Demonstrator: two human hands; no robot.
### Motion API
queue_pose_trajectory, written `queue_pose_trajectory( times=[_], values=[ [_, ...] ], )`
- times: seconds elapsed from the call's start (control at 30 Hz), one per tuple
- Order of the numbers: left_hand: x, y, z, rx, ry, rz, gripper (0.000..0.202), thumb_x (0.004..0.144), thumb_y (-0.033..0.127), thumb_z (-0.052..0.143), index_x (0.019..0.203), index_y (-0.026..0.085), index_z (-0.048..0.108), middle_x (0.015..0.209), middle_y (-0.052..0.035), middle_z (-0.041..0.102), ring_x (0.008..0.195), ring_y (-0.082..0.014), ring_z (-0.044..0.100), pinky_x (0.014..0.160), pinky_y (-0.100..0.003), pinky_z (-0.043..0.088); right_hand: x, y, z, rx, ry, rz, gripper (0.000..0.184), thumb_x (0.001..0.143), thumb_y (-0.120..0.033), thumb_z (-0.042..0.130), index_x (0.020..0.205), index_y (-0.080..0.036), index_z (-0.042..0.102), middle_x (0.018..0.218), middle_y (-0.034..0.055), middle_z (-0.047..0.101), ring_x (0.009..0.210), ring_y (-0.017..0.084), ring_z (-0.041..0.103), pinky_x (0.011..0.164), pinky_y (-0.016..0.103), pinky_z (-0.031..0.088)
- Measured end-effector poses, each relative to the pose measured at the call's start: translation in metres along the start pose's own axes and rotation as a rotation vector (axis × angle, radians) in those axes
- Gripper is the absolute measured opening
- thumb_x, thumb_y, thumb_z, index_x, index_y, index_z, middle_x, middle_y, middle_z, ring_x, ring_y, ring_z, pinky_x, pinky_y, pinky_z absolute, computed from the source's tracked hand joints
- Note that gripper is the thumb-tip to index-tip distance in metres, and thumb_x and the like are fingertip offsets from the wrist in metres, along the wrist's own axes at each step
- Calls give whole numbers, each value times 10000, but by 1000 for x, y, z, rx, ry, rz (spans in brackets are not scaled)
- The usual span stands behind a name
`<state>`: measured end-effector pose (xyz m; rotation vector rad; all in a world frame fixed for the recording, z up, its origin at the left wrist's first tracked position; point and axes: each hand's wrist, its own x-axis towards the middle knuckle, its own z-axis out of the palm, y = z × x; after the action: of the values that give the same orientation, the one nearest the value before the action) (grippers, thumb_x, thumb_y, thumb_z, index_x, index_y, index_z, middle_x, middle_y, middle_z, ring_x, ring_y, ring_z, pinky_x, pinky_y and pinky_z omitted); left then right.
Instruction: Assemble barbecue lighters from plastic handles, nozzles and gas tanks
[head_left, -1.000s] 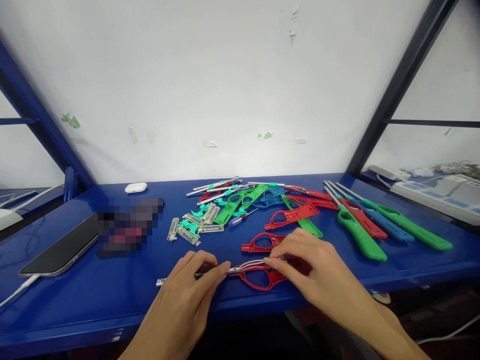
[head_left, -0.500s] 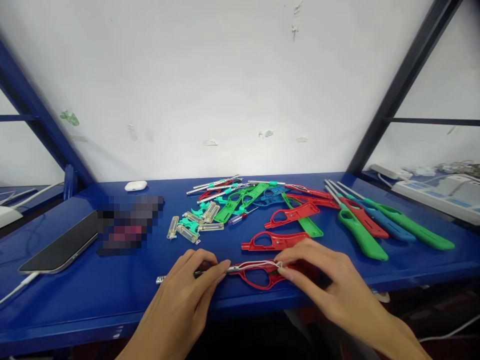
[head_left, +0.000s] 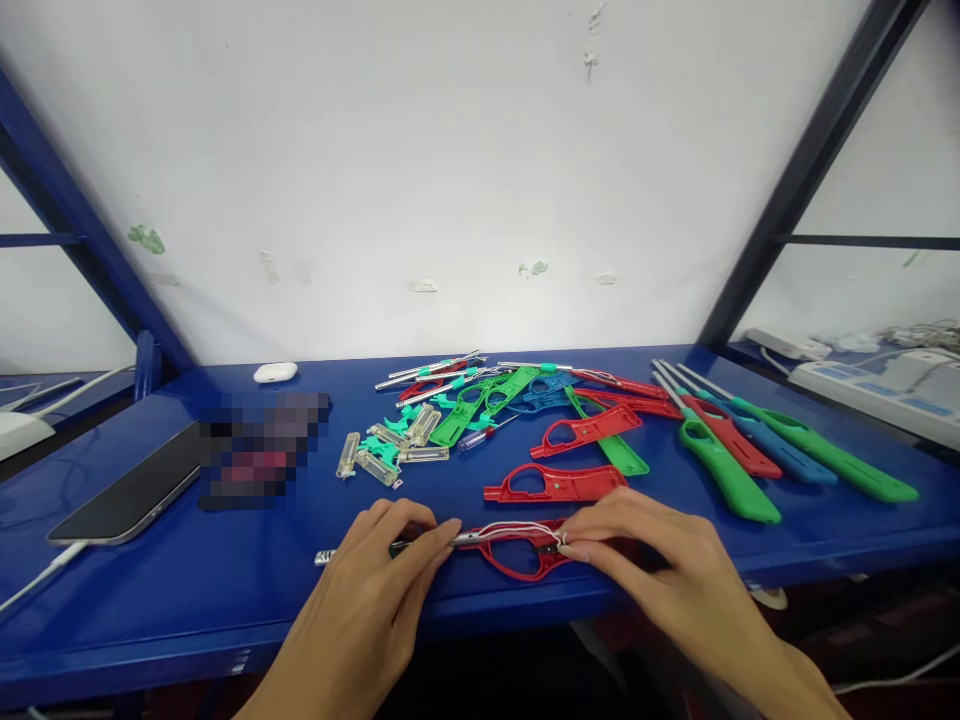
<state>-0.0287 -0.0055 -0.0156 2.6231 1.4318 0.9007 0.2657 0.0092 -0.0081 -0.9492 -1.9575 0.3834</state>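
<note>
Near the front edge lies a red lighter half-shell (head_left: 517, 572) with an oval trigger loop. My left hand (head_left: 390, 570) is closed on a thin metal lighter tube (head_left: 324, 557), whose slotted tip sticks out to the left; its other end lies over the shell's narrow end. White wires (head_left: 517, 527) arch from the tube along the shell. At their right end, my right hand (head_left: 637, 550) pinches the wires over the shell and hides its handle part. Just behind lies another red half-shell (head_left: 555, 484), partly covered by my right fingers.
Assembled long lighters (head_left: 799, 450) lie at right. Behind are green half-shells (head_left: 514, 388), a screwdriver (head_left: 476, 438), clear fuel tanks (head_left: 377, 465) and metal tubes (head_left: 435, 372). A phone (head_left: 131, 490) with a cable and a white earbud case (head_left: 276, 372) lie at left.
The right fingers have shifted slightly right and down with the wire ends, and the wires bow a little more. The left hand keeps its hold on the tube. The camera view has shifted slightly.
</note>
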Motion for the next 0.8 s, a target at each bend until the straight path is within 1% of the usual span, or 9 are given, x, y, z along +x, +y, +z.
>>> queue_pose_trajectory(
  times=[0.07, 0.13, 0.2, 0.27, 0.3, 0.4, 0.53, 0.63, 0.8],
  values=[
    [0, 0, -2, 22, 40, -1, 351, 1086, 250, 509, 1403, 361, 610, 1193, -37, 665, 1084, -235, 636, 942, -406, 567, 0, 1, 0, -8, -3, -3, 68, 961, -228, 743, 962, -285, 781, 903, -16, 807, 824, 188, 751, 773, 278, 610],
    [3, -4, -8, 41, 115, -1, 343, 1078, 311, 531, 1409, 346, 611, 1222, -44, 684, 1121, -251, 644, 993, -436, 555, -1, 2, 0, -8, 0, 3, 69, 969, -242, 732, 963, -288, 783, 907, -11, 806, 826, 192, 752, 774, 285, 614],
    [10, -14, -18, 71, 217, -7, 303, 1079, 327, 512, 1340, 312, 665, 1207, -56, 702, 1118, -260, 654, 1004, -445, 548, -2, 4, 1, -2, 6, 11, 67, 978, -268, 723, 969, -291, 785, 914, -2, 805, 827, 200, 751, 777, 296, 617],
    [19, -28, -30, 138, 293, -50, 276, 1074, 347, 505, 1214, 266, 729, 1155, -74, 717, 1108, -282, 650, 1016, -473, 528, -3, 5, 3, 5, 11, 21, 68, 982, -290, 719, 971, -292, 786, 915, 5, 805, 829, 209, 749, 779, 308, 617],
    [25, -35, -34, 170, 270, -74, 277, 1064, 376, 521, 1156, 249, 750, 1128, -81, 721, 1076, -291, 652, 990, -479, 534, -3, 5, 3, 9, 10, 26, 69, 984, -294, 717, 973, -292, 785, 915, 6, 804, 831, 211, 748, 782, 311, 616],
    [43, -52, -41, 225, 129, -130, 312, 1033, 418, 549, 1021, 215, 785, 1031, -99, 733, 978, -311, 646, 889, -486, 550, -4, 6, 4, 23, 2, 39, 71, 988, -275, 712, 986, -297, 780, 926, -1, 799, 844, 203, 745, 786, 301, 607],
    [57, -58, -36, 318, -24, -133, 325, 983, 401, 600, 1127, 181, 793, 1063, -124, 755, 942, -332, 648, 892, -522, 539, -4, 6, 5, 36, 5, 26, 65, 984, -265, 721, 990, -300, 776, 928, -14, 801, 836, 191, 740, 790, 290, 597],
    [62, -55, -35, 350, -68, -157, 314, 964, 348, 615, 1171, 187, 788, 1050, -120, 774, 948, -341, 671, 866, -495, 548, -3, 6, 5, 40, 15, 22, 71, 988, -266, 716, 989, -300, 778, 925, -18, 807, 832, 189, 740, 794, 286, 594],
    [65, -53, -39, 340, -80, -173, 288, 940, 289, 614, 1156, 220, 792, 1006, -90, 795, 944, -334, 696, 834, -450, 554, -4, 7, 6, 42, 33, 7, 68, 989, -273, 716, 988, -296, 781, 917, -18, 809, 827, 186, 743, 797, 280, 593]
  ],
)
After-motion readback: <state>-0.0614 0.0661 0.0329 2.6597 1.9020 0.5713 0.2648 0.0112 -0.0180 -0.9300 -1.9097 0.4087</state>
